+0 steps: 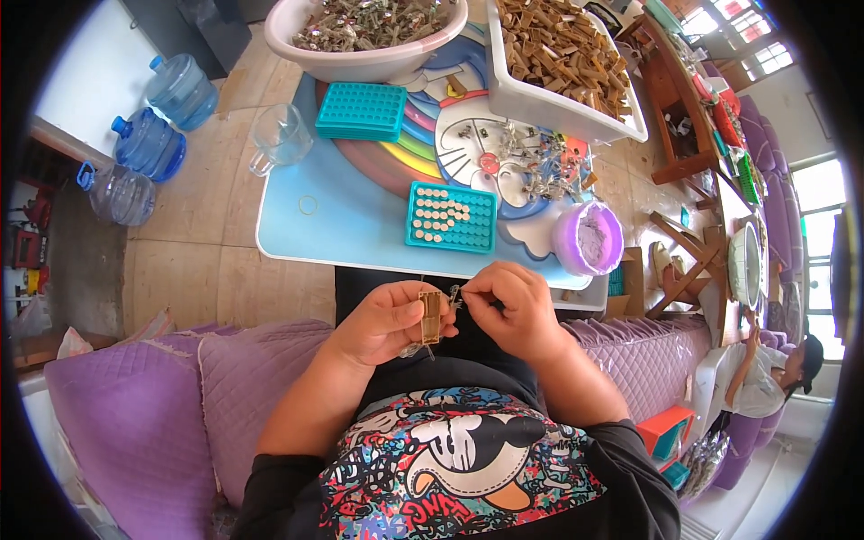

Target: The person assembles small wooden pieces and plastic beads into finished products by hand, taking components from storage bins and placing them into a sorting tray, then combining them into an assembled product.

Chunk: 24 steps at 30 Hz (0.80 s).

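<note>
My left hand (385,321) is closed around a small brass-coloured rectangular metal case (431,317), its open hollow side facing up. Close by on the right, my right hand (511,308) pinches a small silvery metal part (454,297) at the fingertips, beside the case's upper end. Its exact kind is too small to make out. Both hands are over my lap, just off the table's near edge. Beyond them on the table (333,236) lies a teal tray (481,225) with round wells, partly filled with small white round pieces (438,216).
A purple tub (616,241) stands at the table's right corner. Farther back are stacked teal trays (360,135), a glass mug (286,148), loose metal parts (544,171), a pink basin (315,58) and a white bin of brass cases (567,54). Another person (763,373) sits far right.
</note>
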Available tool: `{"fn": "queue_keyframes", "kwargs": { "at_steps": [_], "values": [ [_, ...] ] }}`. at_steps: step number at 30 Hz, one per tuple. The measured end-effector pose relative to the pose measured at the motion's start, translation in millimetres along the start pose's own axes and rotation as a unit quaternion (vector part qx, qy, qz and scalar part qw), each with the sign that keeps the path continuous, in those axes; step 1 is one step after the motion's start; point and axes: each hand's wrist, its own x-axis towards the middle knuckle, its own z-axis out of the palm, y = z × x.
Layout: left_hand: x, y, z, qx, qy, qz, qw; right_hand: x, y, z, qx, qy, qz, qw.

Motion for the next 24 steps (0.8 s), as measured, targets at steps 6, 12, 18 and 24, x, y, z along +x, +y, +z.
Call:
{"fn": "queue_keyframes", "kwargs": {
  "at_steps": [6,12,18,24],
  "values": [
    [7,1,9,0.056,0.155,0.029,0.986,0,5,-6,-0.136,0.041,-0.066,0.988],
    [4,3,2,0.03,0.143,-0.017,0.989,7,-1,-8,-0.074,-0.019,-0.123,0.989],
    [7,-2,13,0.03,0.152,-0.02,0.988,10,3,4,-0.058,0.031,-0.097,0.993],
    [7,-1,18,0.063,0.181,-0.024,0.981,9,7,6,-0.092,0.025,-0.127,0.987]
  ]
}}
